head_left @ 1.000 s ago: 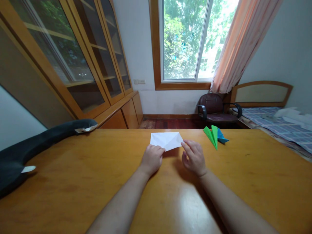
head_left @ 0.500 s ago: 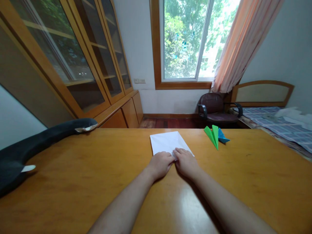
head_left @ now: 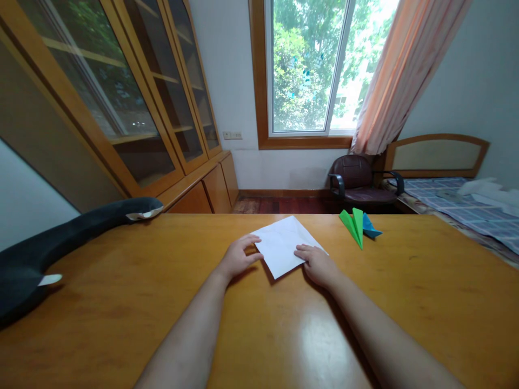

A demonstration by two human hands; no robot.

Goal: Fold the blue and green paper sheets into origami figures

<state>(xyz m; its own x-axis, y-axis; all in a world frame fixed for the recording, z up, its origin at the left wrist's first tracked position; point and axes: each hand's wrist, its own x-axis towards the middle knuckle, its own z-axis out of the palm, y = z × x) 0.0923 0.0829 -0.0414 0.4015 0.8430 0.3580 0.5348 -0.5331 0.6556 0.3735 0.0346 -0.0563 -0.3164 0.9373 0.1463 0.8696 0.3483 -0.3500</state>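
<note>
A sheet of white paper [head_left: 281, 246] with faint creases lies turned at an angle on the wooden table, one corner pointing toward me. At its left corner is my left hand [head_left: 241, 255], thumb and fingers apart, the fingertips touching the paper's edge. My right hand [head_left: 318, 263] rests on the paper's lower right side with its fingers stretched out over the surface. Whether the right thumb is under the paper is hidden. To the right of the paper lie a green folded paper plane [head_left: 356, 226] and a blue folded paper piece [head_left: 370, 227].
The wooden table [head_left: 162, 302] spans the front. A black-and-white plush toy [head_left: 77, 232] lies along its left side. Beyond are a glass-door cabinet [head_left: 162, 81], a brown armchair [head_left: 354, 178], a bed [head_left: 462, 200] and a window with a pink curtain [head_left: 405, 70].
The white paper has turned so that a corner points toward me. My hands, close together at its near edge before, have moved apart, the left one going left to the paper's left corner.
</note>
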